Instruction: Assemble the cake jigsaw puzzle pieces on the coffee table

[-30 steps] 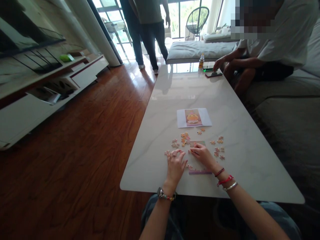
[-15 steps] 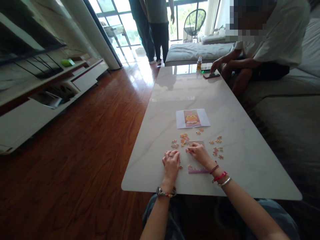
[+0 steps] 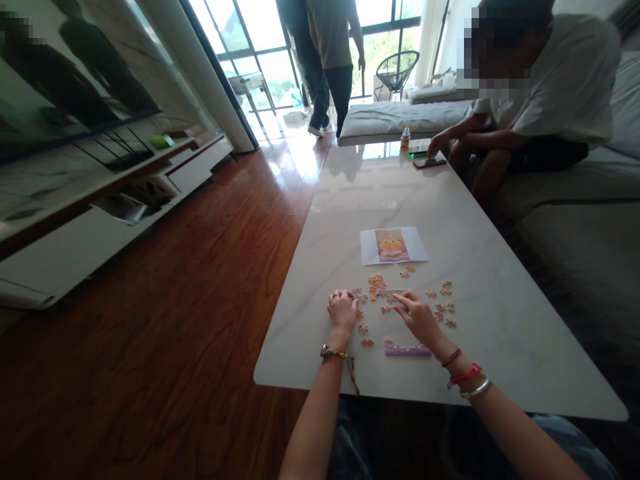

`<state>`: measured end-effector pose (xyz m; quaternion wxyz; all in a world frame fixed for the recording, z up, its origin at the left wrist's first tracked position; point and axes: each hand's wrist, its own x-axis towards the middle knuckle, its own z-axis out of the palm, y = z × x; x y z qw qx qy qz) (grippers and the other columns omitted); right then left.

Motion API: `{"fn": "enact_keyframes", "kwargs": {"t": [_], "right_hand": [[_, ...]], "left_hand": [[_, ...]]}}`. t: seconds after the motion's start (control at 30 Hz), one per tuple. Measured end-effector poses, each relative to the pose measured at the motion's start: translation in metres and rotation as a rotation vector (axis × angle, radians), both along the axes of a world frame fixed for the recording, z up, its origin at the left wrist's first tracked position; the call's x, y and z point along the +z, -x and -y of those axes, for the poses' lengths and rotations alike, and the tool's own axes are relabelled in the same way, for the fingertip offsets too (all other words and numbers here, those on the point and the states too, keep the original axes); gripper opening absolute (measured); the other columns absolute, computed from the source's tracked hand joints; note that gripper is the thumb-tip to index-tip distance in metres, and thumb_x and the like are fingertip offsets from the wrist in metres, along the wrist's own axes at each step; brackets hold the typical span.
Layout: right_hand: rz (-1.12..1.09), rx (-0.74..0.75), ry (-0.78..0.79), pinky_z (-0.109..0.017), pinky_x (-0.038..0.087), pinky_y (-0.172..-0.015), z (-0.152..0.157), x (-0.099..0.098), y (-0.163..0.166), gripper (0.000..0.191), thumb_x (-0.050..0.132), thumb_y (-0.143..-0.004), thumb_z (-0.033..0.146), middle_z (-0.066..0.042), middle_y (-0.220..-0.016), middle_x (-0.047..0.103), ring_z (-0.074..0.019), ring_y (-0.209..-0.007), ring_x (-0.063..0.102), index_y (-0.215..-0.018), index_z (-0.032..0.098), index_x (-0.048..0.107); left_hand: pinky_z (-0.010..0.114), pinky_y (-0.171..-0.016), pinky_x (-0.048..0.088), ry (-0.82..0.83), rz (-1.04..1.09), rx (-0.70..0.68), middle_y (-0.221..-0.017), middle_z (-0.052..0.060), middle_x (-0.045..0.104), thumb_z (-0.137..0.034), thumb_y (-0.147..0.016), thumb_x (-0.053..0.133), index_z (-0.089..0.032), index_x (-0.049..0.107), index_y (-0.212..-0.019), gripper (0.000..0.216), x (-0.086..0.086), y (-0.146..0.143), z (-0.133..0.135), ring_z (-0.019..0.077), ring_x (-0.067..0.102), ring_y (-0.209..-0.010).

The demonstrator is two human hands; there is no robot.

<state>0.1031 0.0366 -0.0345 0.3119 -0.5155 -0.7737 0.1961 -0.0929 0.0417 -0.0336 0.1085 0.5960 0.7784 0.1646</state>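
My left hand (image 3: pixel 343 312) rests on the white table with its fingers bent but apart, beside loose puzzle pieces (image 3: pixel 359 293). My right hand (image 3: pixel 417 317) reaches over the puzzle, index finger stretched out to the assembled top strip (image 3: pixel 387 292). Its thumb is apart from the index finger, and I see nothing held between them. A small joined group of pieces (image 3: pixel 387 309) lies just left of the thumb. Nearer to me lies a joined purple-pink bottom strip (image 3: pixel 407 350), its right end close under my right wrist. Orange pieces (image 3: pixel 376 283) cluster between the hands.
Beyond the pieces lies a paper with a printed picture (image 3: pixel 393 245). More puzzle pieces (image 3: pixel 440 311) are scattered to the right. At the far end of the table (image 3: pixel 345 200) stand a bottle (image 3: pixel 405 139) and phones (image 3: pixel 429 163), by a seated person's hand. Two people stand near the window.
My left hand has moved up toward the left-hand pieces, uncovering pieces below it. My right hand's index finger has straightened toward the top strip. The whole view has shifted slightly.
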Motion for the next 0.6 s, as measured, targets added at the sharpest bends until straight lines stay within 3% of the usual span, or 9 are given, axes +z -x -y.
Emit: {"fn": "enact_keyframes", "kwargs": {"t": [0.13, 0.27, 0.37, 0.5, 0.6], "right_hand": [[-0.039, -0.069, 0.021, -0.027, 0.045, -0.065, 0.002, 0.013, -0.011, 0.028, 0.048, -0.079, 0.025, -0.007, -0.083, 0.057, -0.014, -0.063, 0.055, -0.102, 0.015, 0.061], [-0.123, -0.033, 0.096, -0.027, 0.046, -0.063, -0.005, 0.026, -0.009, 0.025, 0.05, -0.077, 0.025, -0.006, -0.079, 0.059, -0.0126, -0.06, 0.055, -0.095, 0.015, 0.064], [-0.283, 0.033, 0.197, -0.026, 0.047, -0.058, -0.018, 0.035, 0.003, 0.027, 0.053, -0.074, 0.029, -0.006, -0.077, 0.061, -0.0119, -0.059, 0.056, -0.095, 0.016, 0.063], [-0.544, 0.113, 0.342, -0.023, 0.046, -0.048, -0.044, 0.053, 0.023, 0.035, 0.056, -0.07, 0.04, -0.004, -0.069, 0.063, -0.0121, -0.055, 0.057, -0.095, 0.016, 0.062], [-0.671, 0.113, 0.346, -0.022, 0.044, -0.045, -0.06, 0.067, 0.029, 0.039, 0.059, -0.065, 0.045, -0.005, -0.064, 0.063, -0.0125, -0.053, 0.057, -0.087, 0.013, 0.064]], "left_hand": [[0.03, -0.076, 0.039, 0.04, -0.029, -0.036, -0.089, 0.01, 0.059, -0.024, -0.076, 0.051, -0.016, 0.058, -0.08, 0.012, 0.004, 0.0, -0.005, 0.0202, 0.051, -0.09], [0.029, -0.071, 0.04, 0.058, 0.054, -0.047, -0.076, 0.009, 0.061, -0.023, -0.077, 0.047, -0.015, 0.056, -0.075, 0.012, 0.016, 0.004, -0.005, 0.0181, 0.057, -0.077], [0.025, -0.064, 0.042, -0.006, 0.363, -0.074, -0.072, 0.006, 0.063, -0.028, -0.075, 0.052, -0.016, 0.054, -0.076, 0.012, 0.032, 0.002, -0.011, 0.0149, 0.058, -0.068], [0.021, -0.059, 0.043, -0.089, 0.842, -0.231, -0.069, 0.002, 0.063, -0.032, -0.069, 0.058, -0.016, 0.053, -0.076, 0.018, 0.056, -0.015, -0.03, 0.0113, 0.059, -0.064], [0.02, -0.058, 0.044, -0.109, 1.006, -0.228, -0.067, 0.002, 0.064, -0.029, -0.067, 0.06, -0.015, 0.054, -0.072, 0.016, 0.066, -0.032, -0.047, 0.0111, 0.059, -0.062]]}}
